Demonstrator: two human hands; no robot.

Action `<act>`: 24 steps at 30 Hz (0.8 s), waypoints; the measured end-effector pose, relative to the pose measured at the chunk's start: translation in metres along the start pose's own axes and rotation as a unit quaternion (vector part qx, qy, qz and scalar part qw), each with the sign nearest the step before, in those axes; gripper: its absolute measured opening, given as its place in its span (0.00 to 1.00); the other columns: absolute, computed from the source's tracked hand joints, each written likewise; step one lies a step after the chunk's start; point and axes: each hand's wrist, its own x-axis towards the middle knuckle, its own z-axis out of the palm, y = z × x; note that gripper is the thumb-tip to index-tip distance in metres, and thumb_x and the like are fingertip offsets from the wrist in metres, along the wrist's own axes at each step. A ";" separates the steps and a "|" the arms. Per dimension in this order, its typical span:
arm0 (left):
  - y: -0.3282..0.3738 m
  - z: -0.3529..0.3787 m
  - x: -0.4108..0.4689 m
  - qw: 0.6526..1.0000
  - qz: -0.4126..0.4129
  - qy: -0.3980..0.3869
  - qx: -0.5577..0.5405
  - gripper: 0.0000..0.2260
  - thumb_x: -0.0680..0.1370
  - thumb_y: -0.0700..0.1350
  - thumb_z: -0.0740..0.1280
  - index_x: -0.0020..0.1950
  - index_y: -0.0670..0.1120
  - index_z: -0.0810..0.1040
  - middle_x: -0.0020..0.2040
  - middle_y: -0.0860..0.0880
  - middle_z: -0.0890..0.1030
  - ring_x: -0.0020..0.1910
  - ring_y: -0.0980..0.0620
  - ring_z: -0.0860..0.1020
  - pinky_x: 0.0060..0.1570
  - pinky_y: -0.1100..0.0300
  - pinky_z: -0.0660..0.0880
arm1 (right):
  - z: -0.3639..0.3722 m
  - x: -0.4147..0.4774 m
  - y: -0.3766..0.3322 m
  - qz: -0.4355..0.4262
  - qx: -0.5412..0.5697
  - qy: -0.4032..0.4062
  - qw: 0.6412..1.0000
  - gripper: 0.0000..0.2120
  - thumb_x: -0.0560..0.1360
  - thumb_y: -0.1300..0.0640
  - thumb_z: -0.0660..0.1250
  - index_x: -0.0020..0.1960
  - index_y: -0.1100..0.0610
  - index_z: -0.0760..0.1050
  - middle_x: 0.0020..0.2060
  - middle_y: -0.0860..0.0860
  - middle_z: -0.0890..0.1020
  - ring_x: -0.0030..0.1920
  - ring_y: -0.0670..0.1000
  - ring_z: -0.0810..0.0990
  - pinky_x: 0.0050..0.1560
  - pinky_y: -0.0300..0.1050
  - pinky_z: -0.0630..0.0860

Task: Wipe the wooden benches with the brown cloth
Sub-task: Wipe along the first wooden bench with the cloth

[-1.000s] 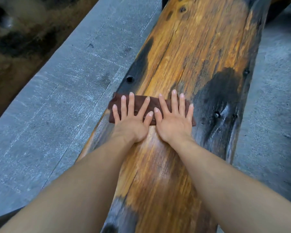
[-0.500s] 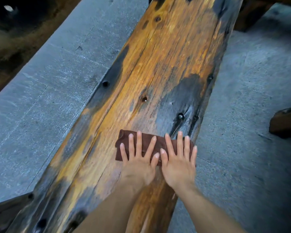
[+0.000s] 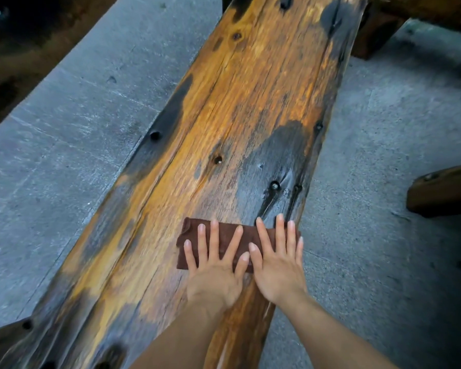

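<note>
A long wooden bench (image 3: pixel 237 115), orange with black patches and knot holes, runs from the top right down to the bottom left. A folded brown cloth (image 3: pixel 190 231) lies flat across its right half, reaching the right edge. My left hand (image 3: pixel 213 275) presses flat on the cloth's left part with fingers spread. My right hand (image 3: pixel 277 267) presses flat on its right part beside it, thumbs nearly touching. Both palms cover the cloth's near edge.
Grey concrete floor (image 3: pixel 64 129) lies on both sides of the bench. The end of another wooden beam (image 3: pixel 442 190) juts in at the right. More dark wood (image 3: pixel 378 30) stands at the top right. A dark strip of ground (image 3: pixel 24 35) borders the top left.
Both hands slid the cloth from the bench's left edge across to its right edge. Over the last half second they have barely moved.
</note>
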 end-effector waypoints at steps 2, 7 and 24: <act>0.001 -0.003 0.004 1.000 0.003 0.003 -0.005 0.23 0.76 0.65 0.33 0.63 0.68 0.19 0.64 0.52 0.15 0.63 0.48 0.16 0.56 0.46 0.15 | 0.000 0.003 0.000 -0.004 -0.001 0.007 1.000 0.24 0.79 0.39 0.34 0.68 0.36 0.22 0.68 0.46 0.20 0.67 0.48 0.18 0.65 0.51 0.20; 0.005 -0.019 0.035 0.999 0.031 0.028 0.008 0.23 0.73 0.67 0.30 0.62 0.69 0.19 0.64 0.52 0.15 0.64 0.48 0.16 0.57 0.45 0.15 | -0.008 0.028 0.005 0.000 0.006 0.044 0.999 0.25 0.79 0.39 0.37 0.71 0.37 0.27 0.70 0.46 0.23 0.68 0.48 0.19 0.65 0.49 0.19; 0.073 -0.093 0.192 0.995 0.041 0.087 0.019 0.23 0.76 0.67 0.34 0.65 0.69 0.23 0.68 0.52 0.19 0.63 0.49 0.16 0.60 0.44 0.19 | -0.094 0.178 0.049 0.012 0.052 0.113 0.992 0.26 0.80 0.41 0.39 0.73 0.41 0.31 0.74 0.50 0.30 0.73 0.51 0.27 0.70 0.54 0.28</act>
